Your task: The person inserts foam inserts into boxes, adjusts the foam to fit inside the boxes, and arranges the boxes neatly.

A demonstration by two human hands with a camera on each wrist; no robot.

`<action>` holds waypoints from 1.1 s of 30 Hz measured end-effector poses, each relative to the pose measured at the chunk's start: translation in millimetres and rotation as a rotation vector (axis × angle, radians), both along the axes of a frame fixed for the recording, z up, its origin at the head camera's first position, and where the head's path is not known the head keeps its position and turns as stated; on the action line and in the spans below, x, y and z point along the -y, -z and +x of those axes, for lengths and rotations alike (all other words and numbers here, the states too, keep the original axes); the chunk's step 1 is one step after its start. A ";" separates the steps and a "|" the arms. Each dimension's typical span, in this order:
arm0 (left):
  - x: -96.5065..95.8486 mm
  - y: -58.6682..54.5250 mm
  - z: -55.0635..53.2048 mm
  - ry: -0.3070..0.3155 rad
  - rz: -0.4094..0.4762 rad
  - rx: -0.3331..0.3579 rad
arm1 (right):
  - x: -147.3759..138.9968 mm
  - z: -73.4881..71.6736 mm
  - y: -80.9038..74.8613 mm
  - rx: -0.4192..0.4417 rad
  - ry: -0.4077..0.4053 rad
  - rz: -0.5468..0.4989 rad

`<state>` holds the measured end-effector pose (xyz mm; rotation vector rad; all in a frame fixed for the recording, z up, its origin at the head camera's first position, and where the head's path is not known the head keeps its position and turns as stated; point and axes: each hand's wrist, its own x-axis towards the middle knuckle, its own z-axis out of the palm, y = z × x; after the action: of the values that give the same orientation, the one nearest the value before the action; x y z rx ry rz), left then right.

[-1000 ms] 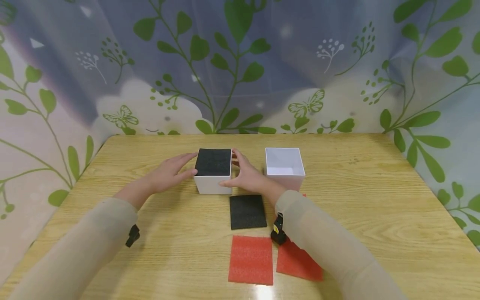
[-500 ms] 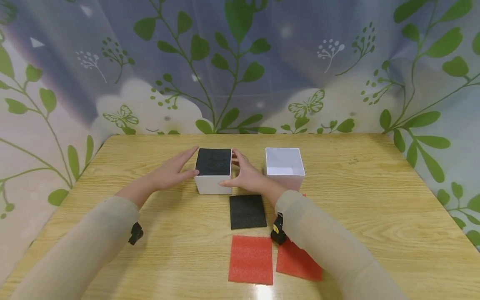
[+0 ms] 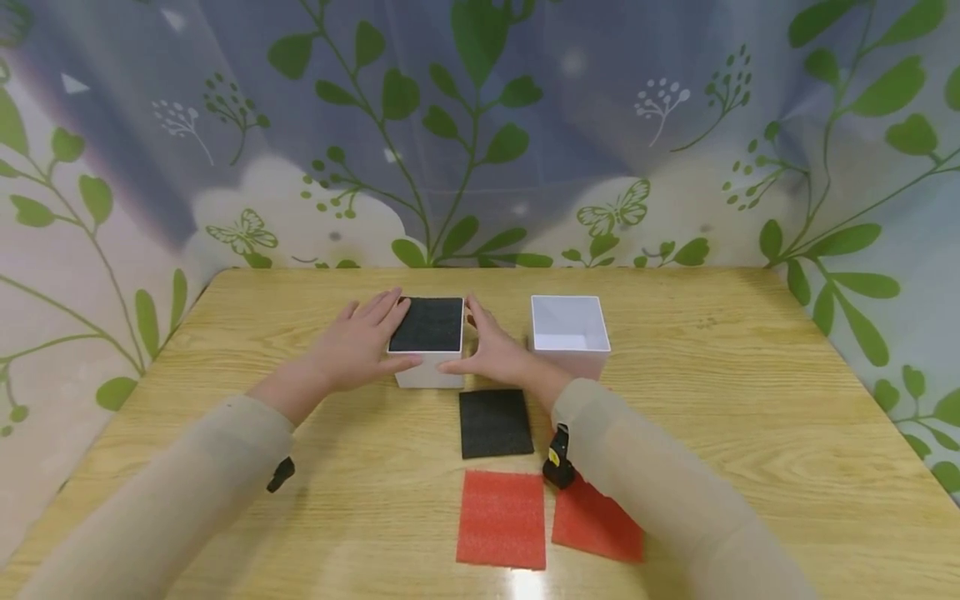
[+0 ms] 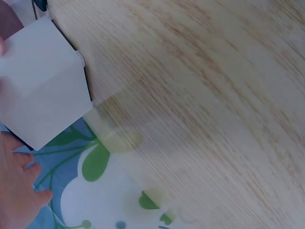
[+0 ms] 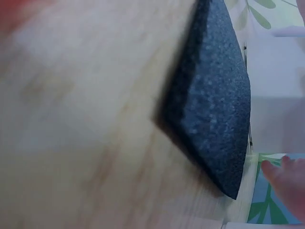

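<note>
A white square box [image 3: 429, 372] stands left of the middle of the table, a black felt-like square [image 3: 435, 323] covering its top. My left hand [image 3: 358, 345] lies over the box's left edge. Its extended fingers rest on the black square's left side and its thumb reaches along the front rim. With my right hand [image 3: 497, 347] I hold the box's right side, thumb against the front face and fingers round toward the back. Another black square [image 3: 495, 425] lies flat before the box; in the right wrist view this black square [image 5: 214, 109] looks thick.
To the right stands a second white box [image 3: 573, 362], its open top showing a bare inside. One red square [image 3: 501, 518] lies near the front, and another red square [image 3: 596, 521] is partly under my right sleeve. A leaf-patterned curtain [image 3: 480, 167] hangs behind the table [image 3: 750, 400].
My left hand has moved right and up onto the box, its fingers now over the black square's left edge instead of beside it. The right hand has stayed almost still.
</note>
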<state>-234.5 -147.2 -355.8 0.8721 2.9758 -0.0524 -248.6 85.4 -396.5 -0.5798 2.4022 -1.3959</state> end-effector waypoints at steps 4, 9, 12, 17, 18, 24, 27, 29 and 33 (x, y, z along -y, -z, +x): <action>0.3 2.5 -0.4 0.005 0.005 -0.015 | 0.0 -0.8 -0.1 -0.004 -0.020 -0.020; 0.0 3.3 -0.6 0.009 0.016 -0.007 | 1.1 -3.0 -0.7 -0.027 -0.024 -0.019; 0.0 3.6 -0.4 0.006 0.014 -0.003 | 2.0 -3.7 -1.8 -0.031 -0.024 -0.013; -0.1 2.9 -0.4 0.004 0.010 0.005 | 2.8 -4.1 -2.9 -0.026 -0.020 0.009; -0.1 2.7 -0.4 0.005 0.011 0.005 | 2.8 -4.3 -2.7 -0.028 -0.020 0.009; 0.5 3.0 -2.1 0.031 0.014 -0.006 | 3.0 -5.5 -1.2 -0.036 -0.026 -0.001; 1.4 3.3 -4.1 0.043 0.020 -0.008 | 3.0 -6.2 -0.3 -0.036 -0.027 -0.003; 1.6 2.6 -5.4 0.053 0.020 -0.017 | 3.0 -6.4 0.3 -0.033 -0.025 0.003; -0.1 -1.7 -5.9 0.068 0.034 -0.036 | 3.0 -6.3 0.9 -0.031 -0.022 0.010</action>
<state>-240.4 -147.1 -354.1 0.9858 2.9880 -0.0204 -255.0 82.4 -397.3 -0.6272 2.4179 -1.3755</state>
